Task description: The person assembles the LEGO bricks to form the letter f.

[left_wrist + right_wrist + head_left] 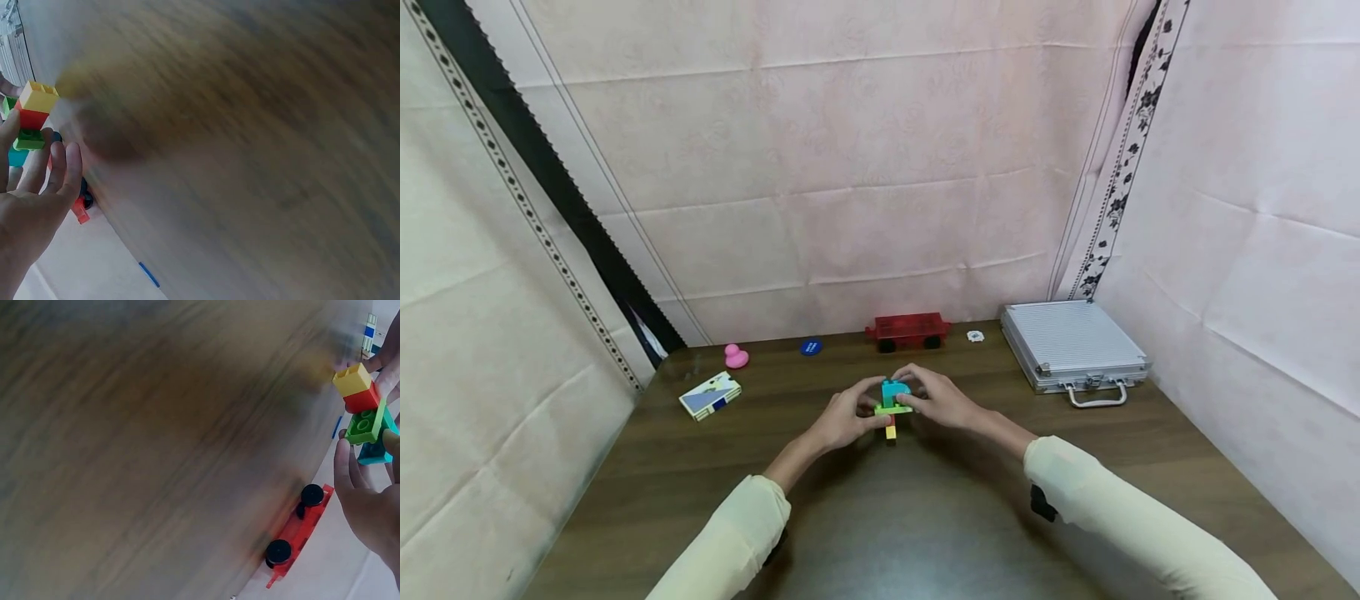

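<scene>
A small stack of toy building bricks is held between the two hands, above the brown table [895, 500]. From bottom to top it has a yellow brick [353, 380], a red brick [362, 399], a lime-green piece [364, 427] and a teal brick [892, 392]. The left hand [845, 417] grips the stack from the left, its thumb beside the red and green pieces. From the right, the right hand [942, 400] pinches the upper part, with its thumb against the teal brick. Fingers partly hide the stack in every view.
A red toy wagon [910, 330] with black wheels stands at the back edge. To the left are a pink duck [735, 357], a blue disc [811, 347] and a small picture box [711, 395]. A silver case [1075, 343] and a small white piece [975, 336] lie right.
</scene>
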